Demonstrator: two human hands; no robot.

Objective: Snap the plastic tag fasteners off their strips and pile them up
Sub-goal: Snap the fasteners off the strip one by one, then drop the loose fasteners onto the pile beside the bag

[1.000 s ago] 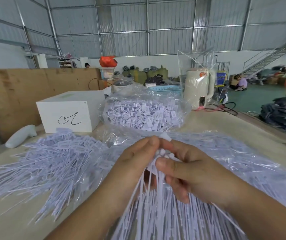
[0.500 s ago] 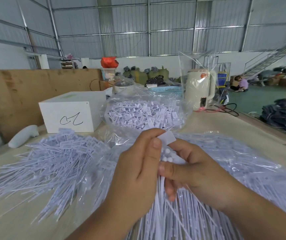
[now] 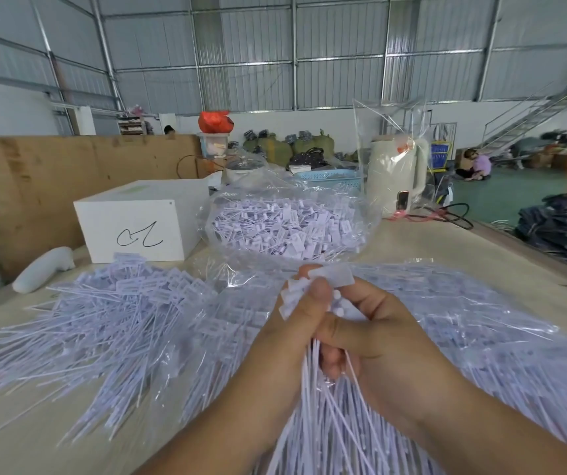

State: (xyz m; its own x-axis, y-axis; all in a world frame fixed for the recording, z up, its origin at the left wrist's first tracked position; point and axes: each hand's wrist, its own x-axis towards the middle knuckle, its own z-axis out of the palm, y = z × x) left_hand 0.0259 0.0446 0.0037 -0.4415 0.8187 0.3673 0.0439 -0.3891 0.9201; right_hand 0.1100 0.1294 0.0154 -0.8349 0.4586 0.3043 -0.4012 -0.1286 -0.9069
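Both hands meet at the centre of the view over a bundle of white tag fasteners [image 3: 323, 423] whose thin tails fan down toward me. My left hand [image 3: 285, 341] pinches the flat tag heads [image 3: 335, 277] at the top of the bundle with its thumb pressed over them. My right hand [image 3: 378, 341] is curled round the same bundle just below the heads. A loose pile of separated fasteners [image 3: 103, 323] lies on the table to the left. Clear bags holding more fasteners [image 3: 481, 323] spread out to the right.
A clear bag full of fasteners [image 3: 285, 228] stands behind my hands. A white box [image 3: 138, 231] with a scribble sits at back left, with a white handheld tool [image 3: 43, 269] beside it. A cream kettle [image 3: 395, 176] stands at the back right. The table edge [image 3: 532, 255] runs along the right.
My left thumb has slid up over the tag heads and the hands have shifted slightly right. More of the flat tag now sticks out above my fingers.
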